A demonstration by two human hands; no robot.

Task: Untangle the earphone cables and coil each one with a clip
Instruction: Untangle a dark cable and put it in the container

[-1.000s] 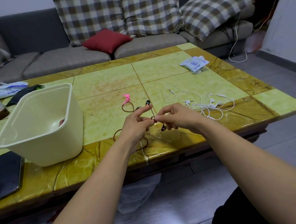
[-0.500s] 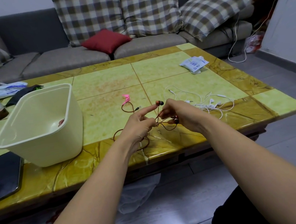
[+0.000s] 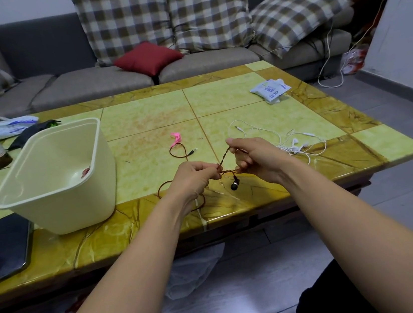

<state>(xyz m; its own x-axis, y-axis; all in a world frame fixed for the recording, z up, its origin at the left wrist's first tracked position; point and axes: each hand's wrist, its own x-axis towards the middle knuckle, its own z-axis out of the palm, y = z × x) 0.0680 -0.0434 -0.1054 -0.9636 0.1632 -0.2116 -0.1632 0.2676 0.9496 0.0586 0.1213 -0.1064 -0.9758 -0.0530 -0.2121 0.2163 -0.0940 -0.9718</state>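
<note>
the work looks to be in its early part: the brown earphone cable (image 3: 222, 157) is held in both hands near the lower middle of the frame, over the near edge of the table (image 3: 142, 117), and it is not yet freed. the left hand (image 3: 193, 177) pinches a knotted spot of the cable with its fingers curled on it. the right hand (image 3: 259, 158), just beside it and a little higher, grips a twisted length that runs up to its fingertips. the two hands are close together but not touching. one black earbud (image 3: 235, 185) hangs below them, and the cable loops back on the table to its plug (image 3: 192, 152), near the pink clip (image 3: 176, 138), which lies unused at the centre. the white earphones (image 3: 295, 144) lie in a loose, uncoiled heap to the right of the hands, and i see no second clip. so, as i judge it, both coilings and clippings remain. for room, bare tiles lie beyond the hands for laying cable out. the cream tub (image 3: 75, 207) and the phone (image 3: 6, 251) crowd the left, and the earbud dangles close to the table's front edge, where slack could slip off.
</note>
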